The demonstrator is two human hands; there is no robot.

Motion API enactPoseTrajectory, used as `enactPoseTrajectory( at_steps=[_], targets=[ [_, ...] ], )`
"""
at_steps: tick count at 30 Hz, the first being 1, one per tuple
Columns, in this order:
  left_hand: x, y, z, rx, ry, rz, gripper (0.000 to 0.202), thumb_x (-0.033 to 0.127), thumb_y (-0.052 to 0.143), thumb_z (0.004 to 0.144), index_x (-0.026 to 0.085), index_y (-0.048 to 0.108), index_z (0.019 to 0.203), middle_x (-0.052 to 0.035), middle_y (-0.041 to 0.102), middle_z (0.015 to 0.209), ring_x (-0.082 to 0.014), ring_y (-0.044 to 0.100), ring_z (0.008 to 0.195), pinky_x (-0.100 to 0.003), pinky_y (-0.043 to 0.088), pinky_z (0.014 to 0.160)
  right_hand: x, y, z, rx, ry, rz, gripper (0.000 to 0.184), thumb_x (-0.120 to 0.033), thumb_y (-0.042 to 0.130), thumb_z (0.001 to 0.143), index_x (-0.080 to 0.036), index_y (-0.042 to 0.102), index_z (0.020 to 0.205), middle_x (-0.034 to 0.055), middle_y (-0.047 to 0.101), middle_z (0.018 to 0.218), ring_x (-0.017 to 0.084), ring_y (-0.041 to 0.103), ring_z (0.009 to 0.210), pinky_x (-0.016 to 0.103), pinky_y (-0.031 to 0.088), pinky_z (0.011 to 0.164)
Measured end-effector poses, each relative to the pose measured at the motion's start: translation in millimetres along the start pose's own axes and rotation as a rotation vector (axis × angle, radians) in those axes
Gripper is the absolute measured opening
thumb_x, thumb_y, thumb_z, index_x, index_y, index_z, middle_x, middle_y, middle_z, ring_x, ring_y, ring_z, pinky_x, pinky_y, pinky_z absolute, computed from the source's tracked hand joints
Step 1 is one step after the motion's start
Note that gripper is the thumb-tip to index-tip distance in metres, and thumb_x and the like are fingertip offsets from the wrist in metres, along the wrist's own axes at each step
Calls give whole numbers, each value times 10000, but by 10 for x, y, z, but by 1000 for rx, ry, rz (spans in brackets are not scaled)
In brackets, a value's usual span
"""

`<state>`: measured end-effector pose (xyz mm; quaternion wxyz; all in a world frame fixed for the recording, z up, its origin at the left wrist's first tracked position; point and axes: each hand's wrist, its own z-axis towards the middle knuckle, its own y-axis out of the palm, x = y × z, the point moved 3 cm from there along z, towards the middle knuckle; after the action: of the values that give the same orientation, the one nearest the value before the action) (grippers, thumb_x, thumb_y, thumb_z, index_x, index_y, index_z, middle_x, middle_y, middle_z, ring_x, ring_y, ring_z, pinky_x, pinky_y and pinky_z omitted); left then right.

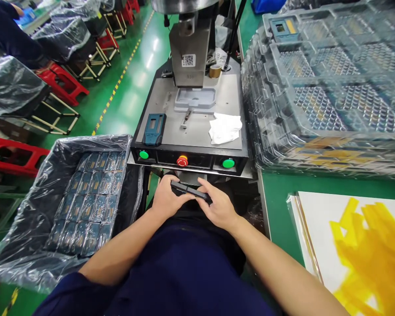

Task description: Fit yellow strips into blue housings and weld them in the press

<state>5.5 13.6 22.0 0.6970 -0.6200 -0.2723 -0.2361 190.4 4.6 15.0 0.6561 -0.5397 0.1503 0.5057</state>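
Observation:
Both my hands hold one flat dark plastic part [188, 190] edge-on, just below the press machine's front panel. My left hand [166, 198] grips its left end with fingers curled. My right hand [219, 205] pinches its right end. On the press table [197, 131] a similar blue-grey part [154, 128] lies at the left, beside an empty grey fixture nest [195, 98] under the press head [188, 52]. A crumpled white cloth [224, 128] lies at the table's right.
A plastic-lined bin [29, 210] at my left holds rows of blue-grey parts [85, 202]. Stacked clear trays [325, 87] stand at right. A white sheet with yellow tape strips [368, 245] lies lower right. Panel has two green buttons [228, 163] and a red stop [182, 161]. Red stools [64, 83] stand on the green floor.

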Motion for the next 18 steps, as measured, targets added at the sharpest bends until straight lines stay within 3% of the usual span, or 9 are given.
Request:
enactPoseTrajectory(
  at_steps=[9,14,18],
  targets=[
    [-145,-49,-8,-98,122,-155,266,344,666,850,225,611,1080,-48,714,1075,-208,670,996,-350,510,930,19,-58,37,35,59,61,495,-232,540,928,-253,444,1413,21,716,949,187,694,893,359,562,897],
    [-202,-121,29,-170,169,-187,244,309,602,895,232,637,1124,-51,720,1132,-210,672,1055,-349,516,960,40,-46,36,39,82,88,473,-238,562,919,-257,478,1385,17,728,961,189,701,908,362,554,921],
    [-186,-166,57,-161,213,-200,258,302,605,896,232,657,1139,-57,712,1183,-218,650,1138,-368,491,1031,47,-46,24,66,57,89,513,-207,568,917,-275,448,1411,9,742,990,186,701,951,361,542,945]
  ],
)
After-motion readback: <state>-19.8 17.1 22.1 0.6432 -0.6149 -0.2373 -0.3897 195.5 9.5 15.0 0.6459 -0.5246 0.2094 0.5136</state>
